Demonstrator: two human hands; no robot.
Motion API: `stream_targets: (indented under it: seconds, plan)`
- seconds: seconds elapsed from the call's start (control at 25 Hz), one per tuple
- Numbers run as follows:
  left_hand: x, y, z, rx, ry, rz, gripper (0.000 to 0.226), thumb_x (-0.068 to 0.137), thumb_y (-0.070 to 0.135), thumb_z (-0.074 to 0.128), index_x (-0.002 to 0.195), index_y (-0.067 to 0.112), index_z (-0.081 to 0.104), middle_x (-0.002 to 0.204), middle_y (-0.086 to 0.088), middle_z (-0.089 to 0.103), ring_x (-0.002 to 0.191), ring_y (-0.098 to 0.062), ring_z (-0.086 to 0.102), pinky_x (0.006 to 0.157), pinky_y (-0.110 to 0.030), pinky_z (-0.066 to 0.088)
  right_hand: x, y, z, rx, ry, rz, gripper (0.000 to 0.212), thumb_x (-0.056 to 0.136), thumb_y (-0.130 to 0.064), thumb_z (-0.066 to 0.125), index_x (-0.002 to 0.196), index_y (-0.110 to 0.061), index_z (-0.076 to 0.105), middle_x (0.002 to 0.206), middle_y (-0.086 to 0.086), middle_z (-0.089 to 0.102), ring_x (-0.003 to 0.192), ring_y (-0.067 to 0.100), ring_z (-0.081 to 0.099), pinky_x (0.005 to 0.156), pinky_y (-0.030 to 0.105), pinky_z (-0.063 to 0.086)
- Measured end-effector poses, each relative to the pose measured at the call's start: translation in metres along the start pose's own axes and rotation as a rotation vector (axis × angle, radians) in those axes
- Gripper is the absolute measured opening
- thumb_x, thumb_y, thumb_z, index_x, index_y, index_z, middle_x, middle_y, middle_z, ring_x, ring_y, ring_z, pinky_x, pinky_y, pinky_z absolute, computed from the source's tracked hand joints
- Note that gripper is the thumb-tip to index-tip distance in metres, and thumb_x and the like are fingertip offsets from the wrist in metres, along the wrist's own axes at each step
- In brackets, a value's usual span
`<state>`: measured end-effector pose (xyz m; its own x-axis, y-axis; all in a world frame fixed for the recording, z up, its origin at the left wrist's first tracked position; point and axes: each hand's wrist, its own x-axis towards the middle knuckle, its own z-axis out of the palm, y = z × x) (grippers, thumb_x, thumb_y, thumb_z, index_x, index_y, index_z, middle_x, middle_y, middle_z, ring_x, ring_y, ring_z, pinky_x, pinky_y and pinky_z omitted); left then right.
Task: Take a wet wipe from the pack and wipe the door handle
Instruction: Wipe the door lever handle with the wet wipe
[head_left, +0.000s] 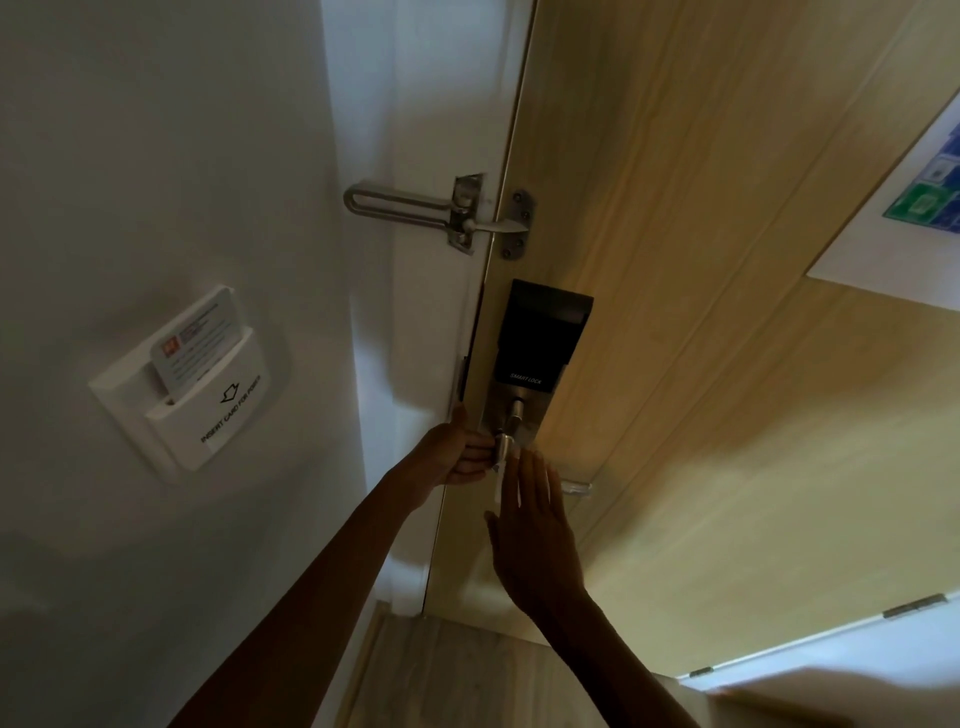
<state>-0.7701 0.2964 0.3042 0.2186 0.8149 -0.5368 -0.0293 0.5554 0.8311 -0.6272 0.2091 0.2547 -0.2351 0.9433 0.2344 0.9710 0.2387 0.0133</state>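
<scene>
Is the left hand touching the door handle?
Touching. The head view shows the left hand with its fingers against the near end of the door handle, no gap visible between them.

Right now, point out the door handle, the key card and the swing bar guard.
door handle (576, 489): head view, free end of the lever.
key card (200, 340): head view, printed face above the slot.
swing bar guard (395, 205): head view, looped bar.
</scene>
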Motion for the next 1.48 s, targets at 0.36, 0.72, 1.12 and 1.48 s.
stream_targets:
  seconds: [0.36, 0.72, 1.12, 1.48]
  plan:
    - [0.004, 0.000, -0.002, -0.010, -0.002, -0.022, 0.079, 0.096, 0.059, 0.014, 0.111, 0.003, 0.067, 0.120, -0.017, 0.068, 0.086, -0.016, 0.069, 0.079, -0.029, 0.055, -0.004, -0.001, -0.003, 0.046, 0.027, -0.049, 0.069, 0.095, -0.042, 0.026, 0.148, 0.001, 0.017, 0.155, 0.023, 0.017, 0.145, 0.034, 0.016, 0.119, 0.047, 0.017]
    - [0.005, -0.003, -0.002, -0.004, -0.001, -0.002, 0.077, 0.098, 0.055, 0.016, 0.122, -0.002, 0.061, 0.121, -0.019, 0.065, 0.109, -0.029, 0.064, 0.090, -0.035, 0.052, 0.035, 0.017, -0.023, 0.137, -0.015, -0.002, 0.040, 0.076, -0.018, 0.079, 0.110, -0.003, 0.065, 0.090, 0.016, 0.074, 0.086, 0.030, 0.069, 0.093, 0.046, 0.051]
    - [0.001, -0.003, -0.004, 0.019, -0.016, 0.043, 0.071, 0.099, 0.054, 0.016, 0.101, 0.008, 0.071, 0.113, -0.013, 0.071, 0.084, -0.014, 0.070, 0.082, -0.030, 0.056, 0.052, 0.085, -0.060, 0.399, -0.151, -0.134, 0.023, 0.094, -0.008, 0.051, 0.111, -0.007, 0.068, 0.105, 0.016, 0.070, 0.094, 0.030, 0.067, 0.075, 0.026, 0.046]
    - [-0.004, -0.002, -0.003, 0.014, -0.031, 0.041, 0.070, 0.099, 0.055, 0.017, 0.095, 0.010, 0.071, 0.118, -0.016, 0.069, 0.086, -0.015, 0.070, 0.077, -0.027, 0.057, 0.044, 0.120, -0.075, 0.467, -0.170, -0.088, 0.024, 0.096, -0.016, 0.053, 0.114, -0.010, 0.068, 0.109, 0.011, 0.071, 0.094, 0.019, 0.067, 0.080, 0.020, 0.051]
